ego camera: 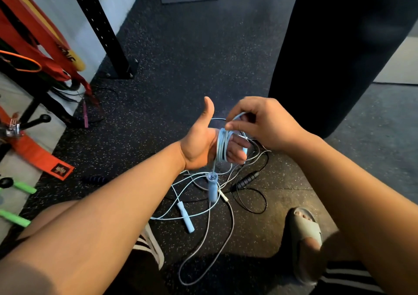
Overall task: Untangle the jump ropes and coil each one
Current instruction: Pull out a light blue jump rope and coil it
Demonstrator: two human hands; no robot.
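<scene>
Several blue rope (pixel 222 145) turns sat round left hand (pixel 203 145), frame centre, fingers (pixel 236 156) extended; right hand (pixel 260 122) pinched next loop. Coiling apparently under way. Next, probably: free slack from black rope (pixel 246 180) on floor (pixel 181 57).

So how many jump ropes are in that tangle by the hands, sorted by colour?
light blue jump rope, partly wound round the left hand: 1
black jump rope, on the floor: 1
grey jump rope, on the floor: 1
Total: 3
</scene>
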